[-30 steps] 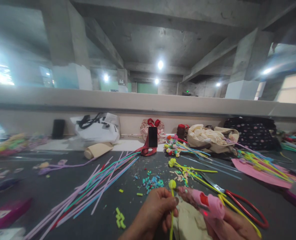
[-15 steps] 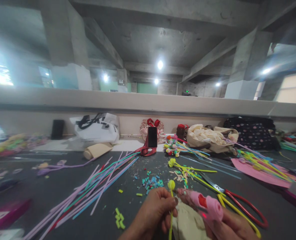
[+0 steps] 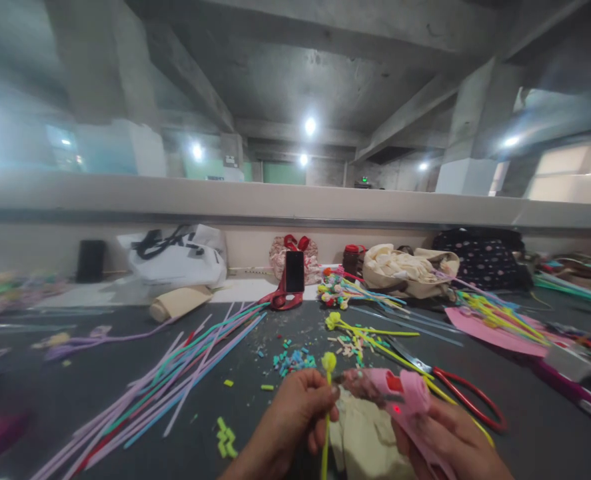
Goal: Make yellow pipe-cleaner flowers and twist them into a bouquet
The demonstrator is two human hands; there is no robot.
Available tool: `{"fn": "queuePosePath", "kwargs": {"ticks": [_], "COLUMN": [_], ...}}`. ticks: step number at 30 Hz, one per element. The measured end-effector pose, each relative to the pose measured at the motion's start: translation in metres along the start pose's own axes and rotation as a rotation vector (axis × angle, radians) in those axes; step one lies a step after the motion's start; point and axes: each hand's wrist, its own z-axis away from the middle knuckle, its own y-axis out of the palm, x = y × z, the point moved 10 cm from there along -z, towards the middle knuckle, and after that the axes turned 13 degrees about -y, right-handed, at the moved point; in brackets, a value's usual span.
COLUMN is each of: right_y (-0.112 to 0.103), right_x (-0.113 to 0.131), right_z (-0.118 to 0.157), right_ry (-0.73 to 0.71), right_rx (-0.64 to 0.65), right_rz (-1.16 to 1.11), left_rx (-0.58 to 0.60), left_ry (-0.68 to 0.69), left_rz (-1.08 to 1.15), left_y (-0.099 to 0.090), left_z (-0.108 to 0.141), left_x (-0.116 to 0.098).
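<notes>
My left hand pinches the stem of a yellow chenille-stem flower, held upright with its rounded head above the fingers. In my right hand is a pink hot glue gun with a small red light glowing on its side. Its dark, messy nozzle points left, close to the stem just below the flower head; whether it touches cannot be made out. Beneath the hands lies a pale cream cloth. More yellow stems with a finished-looking yellow flower rest beyond.
Red-handled scissors lie right of the glue gun. Loose lilac, green and blue stems spread across the left. Cut bits are scattered ahead. Farther back are a propped phone, a white bag and a cream cloth bag.
The camera view has turned slightly right, so the whole scene sits farther left. Both hands keep their holds, with the glue gun's nozzle still beside the flower stem.
</notes>
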Motion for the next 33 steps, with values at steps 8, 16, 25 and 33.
{"fn": "queuePosePath", "kwargs": {"ticks": [8, 16, 25, 33], "right_y": [-0.017, -0.026, 0.009, 0.010], "right_x": [-0.012, -0.001, 0.022, 0.023], "right_z": [-0.011, -0.011, 0.008, 0.015], "right_ry": [0.112, 0.012, -0.504, -0.798], "right_rx": [-0.074, -0.012, 0.377, 0.418], "right_rz": [-0.305, 0.067, 1.225, 1.428], "left_rx": [-0.040, -0.024, 0.022, -0.126], "left_ry": [0.041, 0.044, 0.088, 0.158], "left_rz": [-0.030, -0.002, 0.104, 0.087], "left_y": [-0.007, -0.006, -0.030, -0.114], "left_z": [0.000, -0.001, 0.041, 0.080], "left_x": [-0.006, -0.005, -0.046, -0.078]}}
